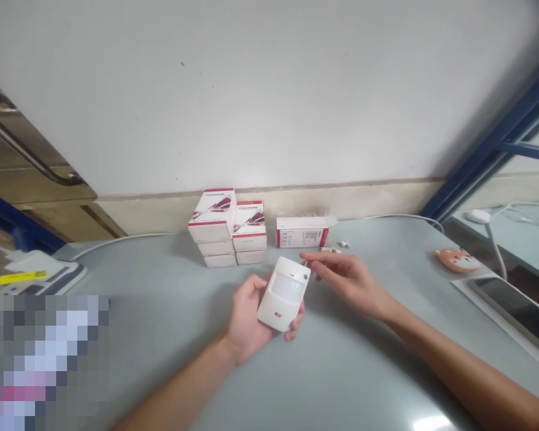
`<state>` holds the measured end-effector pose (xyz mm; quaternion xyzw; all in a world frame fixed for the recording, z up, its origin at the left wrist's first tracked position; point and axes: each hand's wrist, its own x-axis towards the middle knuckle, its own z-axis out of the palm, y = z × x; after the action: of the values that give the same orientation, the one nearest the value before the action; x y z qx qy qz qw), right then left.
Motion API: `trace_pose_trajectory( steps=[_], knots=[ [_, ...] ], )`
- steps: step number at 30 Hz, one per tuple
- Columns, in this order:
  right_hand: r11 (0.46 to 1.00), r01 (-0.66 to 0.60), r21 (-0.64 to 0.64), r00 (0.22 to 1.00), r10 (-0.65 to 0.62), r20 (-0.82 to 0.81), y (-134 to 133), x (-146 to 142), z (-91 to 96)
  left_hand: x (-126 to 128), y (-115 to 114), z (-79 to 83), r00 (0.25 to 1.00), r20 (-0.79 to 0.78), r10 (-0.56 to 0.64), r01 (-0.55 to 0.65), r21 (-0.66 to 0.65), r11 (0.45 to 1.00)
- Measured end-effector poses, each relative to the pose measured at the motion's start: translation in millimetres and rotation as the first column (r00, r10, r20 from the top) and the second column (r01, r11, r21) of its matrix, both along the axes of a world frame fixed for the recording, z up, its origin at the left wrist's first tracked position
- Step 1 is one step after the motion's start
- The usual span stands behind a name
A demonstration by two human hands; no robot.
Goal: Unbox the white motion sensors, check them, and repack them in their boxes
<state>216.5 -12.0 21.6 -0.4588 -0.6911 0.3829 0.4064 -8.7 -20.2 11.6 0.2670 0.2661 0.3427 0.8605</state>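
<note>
While in hands (247,317), white PIR sensor (285,293)

An office-like workroom for small electronics
A grey tabletop (341,371) carries stacked red-and-white retail boxes (227,227), a white motion sensor (284,293), a dark-screened tablet (516,305) and thin white cable (121,240), beside a plain wall (251,90), a blue-framed glass partition (489,143) and a metal door handle (27,146).

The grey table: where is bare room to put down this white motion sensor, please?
Bare table lies left of the stacked white boxes, beside the left hand holding the sensor, and also between the right hand and the orange pad. The back edge is crowded, around the lone box.
</note>
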Motion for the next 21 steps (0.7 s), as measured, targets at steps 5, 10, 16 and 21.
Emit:
trace_pose_trajectory(
  steps=[5, 10, 16, 21],
  knots=[
    [0.902, 0.186, 0.389, 0.887, -0.324, 0.329, 10, 15, 14.0, 2, 2, 5.7, 0.999, 0.011, 0.042, -0.041, -0.034, 0.999],
    [0.853, 0.183, 0.488, 0.681, -0.468, 0.563, 72, 26, 55.7, 3, 5, 2.0, 0.999, 0.016, 0.030, -0.029, -0.070, 0.997],
    [0.968, 0.152, 0.199, 0.462, -0.248, 0.852, 137, 5, 73.7, 1, 3, -0.6, 0.999, 0.037, 0.005, -0.003, -0.057, 0.998],
    [0.926, 0.180, 0.332, 0.486, -0.378, 0.788, 135, -2, 68.8, 2, 3, -0.6, 1.000, 0.030, -0.008, 0.008, -0.024, 1.000]
  ],
)
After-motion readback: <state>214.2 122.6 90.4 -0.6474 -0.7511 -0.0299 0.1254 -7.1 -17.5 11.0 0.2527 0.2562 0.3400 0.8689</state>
